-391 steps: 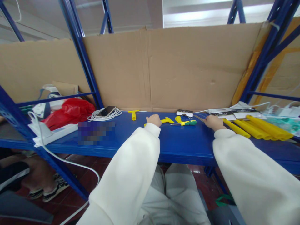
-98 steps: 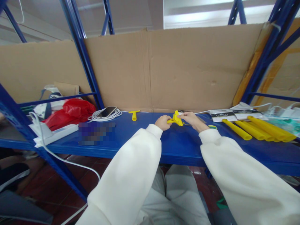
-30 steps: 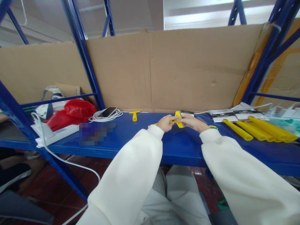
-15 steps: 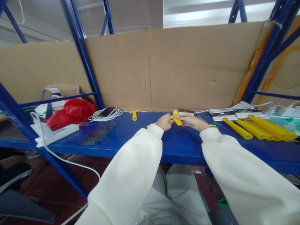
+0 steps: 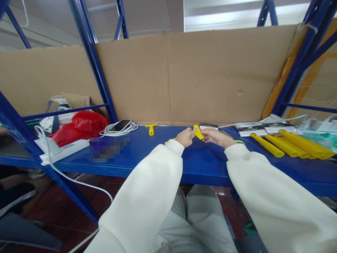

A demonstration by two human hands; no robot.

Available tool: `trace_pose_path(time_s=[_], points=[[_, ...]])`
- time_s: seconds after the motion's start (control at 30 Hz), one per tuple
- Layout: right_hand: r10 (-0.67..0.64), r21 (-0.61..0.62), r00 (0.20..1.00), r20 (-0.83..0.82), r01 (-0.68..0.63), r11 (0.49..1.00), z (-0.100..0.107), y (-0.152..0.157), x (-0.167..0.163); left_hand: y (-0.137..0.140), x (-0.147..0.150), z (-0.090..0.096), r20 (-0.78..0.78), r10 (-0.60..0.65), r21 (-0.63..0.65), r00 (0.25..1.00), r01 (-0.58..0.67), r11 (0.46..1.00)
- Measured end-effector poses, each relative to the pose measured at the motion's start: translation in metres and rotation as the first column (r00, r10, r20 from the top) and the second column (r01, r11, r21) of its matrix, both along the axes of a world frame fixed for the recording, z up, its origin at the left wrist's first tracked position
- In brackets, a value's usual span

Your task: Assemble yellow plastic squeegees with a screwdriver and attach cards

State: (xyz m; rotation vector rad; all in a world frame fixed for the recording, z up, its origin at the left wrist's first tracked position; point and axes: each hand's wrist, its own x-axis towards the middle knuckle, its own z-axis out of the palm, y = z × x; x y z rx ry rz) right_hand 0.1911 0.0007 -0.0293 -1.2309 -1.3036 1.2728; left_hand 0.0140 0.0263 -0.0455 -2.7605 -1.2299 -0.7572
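Between my hands, just above the blue shelf, is a yellow T-shaped scraper head (image 5: 198, 132). My left hand (image 5: 186, 136) is closed on its left side, thumb resting over it. The fingers of my right hand (image 5: 214, 136) pinch together at its right edge; whether they also hold something small is hidden. Another yellow T-shaped piece (image 5: 151, 129) stands farther back to the left. Part of a yellow item (image 5: 166, 142) shows behind my left wrist, mostly covered by the sleeve.
Several yellow tubes (image 5: 267, 145) lie on the right, beside black-and-white packets (image 5: 252, 131). To the left are a coiled white cable (image 5: 107, 131) with a phone (image 5: 121, 125), a white power strip (image 5: 71, 149) and a red bag (image 5: 84, 125). A cardboard wall (image 5: 210, 77) closes the back.
The yellow scraper head has turned and tilted slightly between my fingers. Both hands stay in almost the same place.
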Motion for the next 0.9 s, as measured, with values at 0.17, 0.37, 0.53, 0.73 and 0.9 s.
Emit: trace_pose_path(time_s=[0.17, 0.37, 0.53, 0.73, 0.9], points=[[0.012, 0.023, 0.999, 0.038, -0.013, 1.000, -0.003, 0.000, 0.001, -0.006, 0.000, 0.001, -0.042, 0.015, -0.020, 0.999, -0.016, 1.000], [0.023, 0.021, 0.995, 0.101, -0.025, 0.999, -0.005, -0.001, 0.002, -0.012, 0.000, 0.004, -0.122, 0.007, -0.022, 0.992, -0.009, 1.000], [0.049, 0.013, 0.993, 0.105, -0.051, 0.999, -0.005, -0.001, 0.004, -0.013, 0.000, 0.006, -0.154, 0.011, -0.030, 0.988, -0.016, 0.999], [0.055, 0.014, 0.997, 0.059, -0.056, 0.998, 0.001, 0.001, 0.018, -0.018, 0.000, 0.011, -0.176, 0.029, -0.025, 0.984, -0.034, 0.999], [-0.362, 0.216, 0.909, 0.209, 0.318, 0.923, 0.000, 0.014, 0.047, -0.025, 0.000, 0.015, -0.208, 0.047, -0.003, 0.977, -0.049, 0.999]])
